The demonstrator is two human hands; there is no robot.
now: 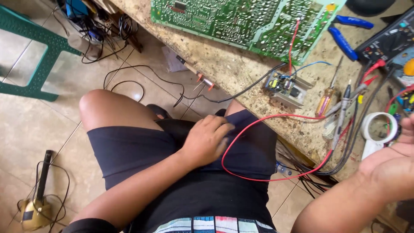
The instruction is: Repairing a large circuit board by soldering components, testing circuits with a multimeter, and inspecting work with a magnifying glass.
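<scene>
My left hand (206,140) rests curled on my dark shorts (142,151), gripping nothing, with one red wire (241,142) looping just beside it. My right hand (394,166) lies open, palm up, at the bench (224,64) near edge, beside one white tape roll (377,127). Farther in lie one screwdriver (325,101), one small circuit module (286,88) and one large green circuit board (241,21).

Beige tiled floor (30,125), daylit; green plastic stool (41,56) at left; worn, stained desk (224,64) crossing diagonally.
</scene>
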